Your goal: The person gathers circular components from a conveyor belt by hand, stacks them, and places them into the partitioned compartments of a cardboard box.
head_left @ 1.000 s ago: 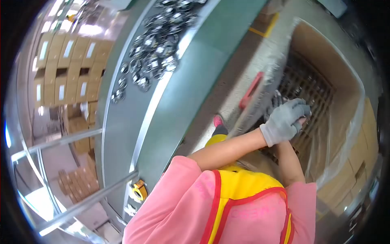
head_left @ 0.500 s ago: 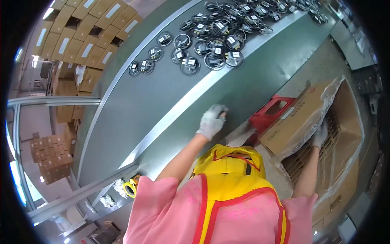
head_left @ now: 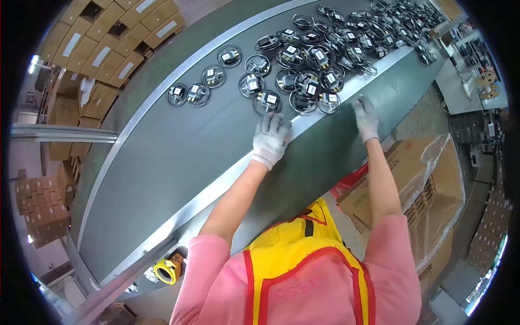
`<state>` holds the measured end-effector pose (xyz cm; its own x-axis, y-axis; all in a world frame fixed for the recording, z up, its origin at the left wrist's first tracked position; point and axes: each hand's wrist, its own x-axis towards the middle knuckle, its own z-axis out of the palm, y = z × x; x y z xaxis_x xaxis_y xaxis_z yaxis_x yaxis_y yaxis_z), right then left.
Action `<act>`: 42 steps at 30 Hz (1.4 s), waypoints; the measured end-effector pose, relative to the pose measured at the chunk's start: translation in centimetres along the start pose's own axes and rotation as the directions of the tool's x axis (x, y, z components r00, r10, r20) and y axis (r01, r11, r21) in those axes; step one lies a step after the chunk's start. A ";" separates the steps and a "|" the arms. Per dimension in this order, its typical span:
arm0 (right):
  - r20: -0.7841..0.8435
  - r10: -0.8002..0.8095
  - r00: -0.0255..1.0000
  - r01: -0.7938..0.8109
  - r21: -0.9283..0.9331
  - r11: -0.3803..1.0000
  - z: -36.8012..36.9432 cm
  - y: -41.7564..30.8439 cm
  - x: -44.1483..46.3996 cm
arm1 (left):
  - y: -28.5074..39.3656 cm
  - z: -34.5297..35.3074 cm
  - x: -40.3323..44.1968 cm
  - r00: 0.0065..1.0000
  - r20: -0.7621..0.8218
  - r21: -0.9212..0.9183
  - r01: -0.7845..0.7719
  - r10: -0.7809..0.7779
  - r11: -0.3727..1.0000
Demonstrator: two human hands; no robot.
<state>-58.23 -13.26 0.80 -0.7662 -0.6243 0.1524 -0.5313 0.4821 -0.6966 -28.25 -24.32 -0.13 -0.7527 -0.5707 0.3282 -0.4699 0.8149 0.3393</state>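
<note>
Coiled black power cords (head_left: 319,57) with white labels lie heaped on the grey conveyor belt (head_left: 179,157). My left hand (head_left: 271,141), in a pale glove, is over the belt's metal edge rail (head_left: 227,181). Its fingers are apart and reach the lower edge of the nearest coiled cord (head_left: 267,101), with no grip visible. My right hand (head_left: 366,116), also gloved, is above the green side surface (head_left: 325,154), just right of the pile. Its fingers extend toward the cords, and nothing shows in them.
A cardboard box (head_left: 428,200) with slatted dividers and a plastic liner stands at the right, near a red stool (head_left: 352,181). A yellow tape roll (head_left: 166,271) is at the lower left. Stacked cartons (head_left: 108,43) stand beyond the belt. A metal post (head_left: 65,132) juts in from the left.
My right hand has come out of the cardboard box and up beside the cords. My left hand has moved forward from the green surface to the nearest coil. The view has shifted.
</note>
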 end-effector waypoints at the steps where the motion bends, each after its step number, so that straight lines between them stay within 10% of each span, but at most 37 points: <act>1: 0.030 0.043 0.999 -0.044 0.003 0.999 1.0 -1.1 0.7 | -0.5 0.5 1.1 0.999 -0.027 0.036 -0.043 0.044 0.998; 9: -0.133 -0.055 0.990 0.052 -0.021 0.998 8.8 -1.7 4.9 | -3.4 2.1 10.3 0.962 0.262 0.079 0.061 -0.080 0.995; 15: -0.163 -0.215 0.963 0.225 0.043 0.973 12.4 -4.1 2.3 | -8.4 1.2 9.1 0.990 0.135 0.025 -0.043 0.039 0.999; 19: 0.033 -0.169 0.985 0.172 -0.095 0.981 15.3 -10.2 -1.3 | -12.0 -2.7 4.3 0.999 0.051 0.051 0.000 -0.003 0.999; 23: 0.117 -0.428 0.896 0.442 -0.143 0.886 19.8 -14.6 -4.0 | -15.5 -6.0 -2.5 0.989 0.038 0.229 0.131 -0.143 0.965; 32: 0.527 -0.507 0.682 0.408 0.301 0.862 22.3 -19.8 -9.8 | -18.3 -12.0 -17.7 0.827 -0.168 0.510 0.539 -0.537 0.670; 39: 0.611 -0.550 0.569 0.489 0.287 0.824 23.5 -19.9 -10.2 | -12.7 -9.0 -16.9 0.591 -0.373 0.004 0.772 -0.715 0.636; 42: 0.572 -0.489 0.659 0.474 0.189 0.860 23.8 -18.5 -7.6 | -9.6 -10.4 -14.5 0.315 -0.102 -0.303 0.894 -0.944 0.331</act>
<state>-33.97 -32.07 -4.12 -0.0389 -0.9984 0.0401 -0.7520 0.0028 -0.6591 -7.99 -24.94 0.98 0.2532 -0.9590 -0.1269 -0.6884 -0.2708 0.6728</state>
